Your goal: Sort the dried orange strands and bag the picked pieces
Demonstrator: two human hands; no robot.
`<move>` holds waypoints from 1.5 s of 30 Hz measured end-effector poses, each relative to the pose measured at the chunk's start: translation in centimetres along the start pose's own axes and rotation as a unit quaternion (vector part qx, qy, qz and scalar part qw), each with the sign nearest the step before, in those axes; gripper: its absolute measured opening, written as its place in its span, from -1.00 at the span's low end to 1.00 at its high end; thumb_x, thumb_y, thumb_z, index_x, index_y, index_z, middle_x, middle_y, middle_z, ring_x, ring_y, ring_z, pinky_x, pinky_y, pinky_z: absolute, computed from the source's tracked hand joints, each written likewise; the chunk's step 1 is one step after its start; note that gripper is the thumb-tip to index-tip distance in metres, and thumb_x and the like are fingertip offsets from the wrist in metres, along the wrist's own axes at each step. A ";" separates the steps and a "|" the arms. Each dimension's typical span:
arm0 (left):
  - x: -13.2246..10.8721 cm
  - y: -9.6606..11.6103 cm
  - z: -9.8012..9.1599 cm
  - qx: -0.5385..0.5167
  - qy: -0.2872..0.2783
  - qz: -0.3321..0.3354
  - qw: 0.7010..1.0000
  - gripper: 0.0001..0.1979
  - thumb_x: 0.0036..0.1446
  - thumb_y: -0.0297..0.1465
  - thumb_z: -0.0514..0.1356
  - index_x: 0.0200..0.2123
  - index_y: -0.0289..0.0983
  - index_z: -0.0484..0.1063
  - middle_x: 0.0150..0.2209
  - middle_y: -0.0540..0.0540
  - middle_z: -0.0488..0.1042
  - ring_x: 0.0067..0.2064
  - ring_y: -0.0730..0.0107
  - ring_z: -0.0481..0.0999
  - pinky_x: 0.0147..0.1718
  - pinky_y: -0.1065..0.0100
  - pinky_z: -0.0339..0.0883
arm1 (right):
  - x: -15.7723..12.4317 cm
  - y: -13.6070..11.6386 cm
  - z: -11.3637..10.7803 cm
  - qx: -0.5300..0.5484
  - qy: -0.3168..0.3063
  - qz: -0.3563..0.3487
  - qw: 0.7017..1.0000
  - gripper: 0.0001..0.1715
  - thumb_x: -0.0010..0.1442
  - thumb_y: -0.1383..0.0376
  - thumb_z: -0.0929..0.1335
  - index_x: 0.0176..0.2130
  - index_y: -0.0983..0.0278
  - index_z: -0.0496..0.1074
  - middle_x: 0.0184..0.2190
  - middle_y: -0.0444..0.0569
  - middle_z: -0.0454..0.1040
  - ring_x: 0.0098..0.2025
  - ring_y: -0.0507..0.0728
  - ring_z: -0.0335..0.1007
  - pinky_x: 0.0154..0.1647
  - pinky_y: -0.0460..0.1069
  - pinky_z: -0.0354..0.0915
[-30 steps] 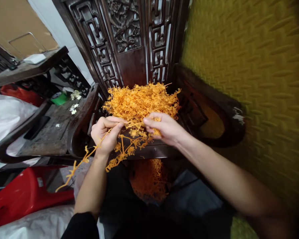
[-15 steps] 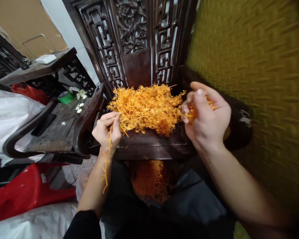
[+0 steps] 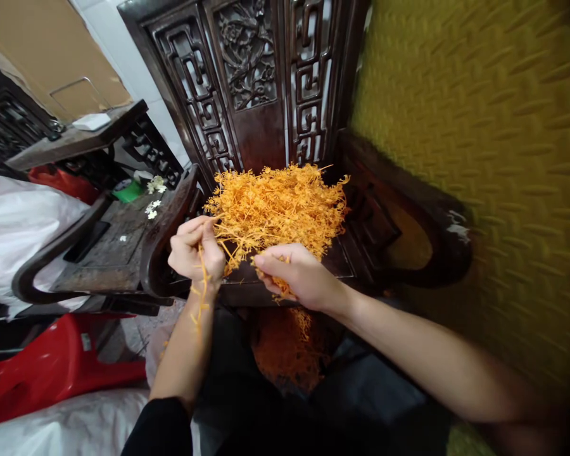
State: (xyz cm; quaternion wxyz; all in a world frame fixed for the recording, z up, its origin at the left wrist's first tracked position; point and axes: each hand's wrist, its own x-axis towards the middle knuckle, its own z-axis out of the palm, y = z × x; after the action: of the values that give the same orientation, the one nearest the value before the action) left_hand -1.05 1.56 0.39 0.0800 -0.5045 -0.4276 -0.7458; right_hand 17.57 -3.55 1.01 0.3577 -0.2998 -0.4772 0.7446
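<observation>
A tangled pile of orange plastic sprigs [image 3: 278,206] lies on the seat of a dark carved wooden chair [image 3: 247,95]. My left hand [image 3: 194,250] is closed in a pinch on a thin orange sprig stem [image 3: 200,288] that hangs down along my wrist. My right hand [image 3: 297,275] is closed on a small clump of orange sprigs at the pile's near edge, by the front of the seat. More orange sprigs [image 3: 289,345] lie in a heap below the seat, between my knees.
A second dark wooden chair [image 3: 109,250] stands at the left with small white flowers [image 3: 151,206] on its seat. A red plastic stool [image 3: 52,370] and white sacks [image 3: 14,221] are at the lower left. A yellow textured wall [image 3: 479,158] fills the right.
My right hand dropped from the raised spot at the pile's right side to its near edge and closed on a clump. My left hand keeps its pinch on the stem.
</observation>
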 end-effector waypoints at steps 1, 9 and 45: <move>1.0 -0.5 -0.1 -0.014 0.032 -0.033 0.999 -0.74 0.17 -0.36 0.30 -0.39 -0.24 0.23 -0.38 0.00 0.56 -0.47 0.48 0.50 -0.47 0.39 0.32 | -0.4 -0.2 -0.1 -0.023 0.002 -0.002 1.000 -0.56 0.23 0.05 0.41 -0.51 0.30 0.39 -0.68 -0.19 0.30 -0.71 -0.10 0.04 -0.76 -0.15 -0.11; 3.1 -4.2 -1.6 -0.171 -0.028 -0.262 0.949 -0.56 0.08 -0.23 0.37 -0.38 -0.21 0.10 -0.40 0.02 0.57 -0.65 0.66 0.25 -0.65 0.49 0.08 | -1.1 -1.6 -4.1 0.062 0.062 -0.064 0.994 -0.51 0.11 0.26 0.43 0.04 0.35 0.56 -0.33 0.05 0.62 -0.64 -0.04 0.22 -0.73 -0.11 -0.06; -0.1 0.4 -0.9 -0.264 -0.327 -0.504 0.755 -0.73 -0.14 -0.42 0.51 -0.29 -0.28 0.67 -0.23 -0.14 0.67 -0.33 0.40 0.64 -0.30 0.41 0.54 | 0.7 -1.0 -5.2 -0.347 0.380 -0.315 0.797 -0.54 0.30 0.16 0.32 0.07 0.32 0.57 -0.25 0.06 0.61 -0.25 0.17 0.52 -0.22 0.07 0.41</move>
State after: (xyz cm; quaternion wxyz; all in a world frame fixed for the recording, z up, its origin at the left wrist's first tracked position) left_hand -1.43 0.61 0.35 -0.5883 -0.4301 -0.4063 -0.5513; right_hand 21.50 -0.07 -0.07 0.5968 -0.4958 -0.5979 0.2015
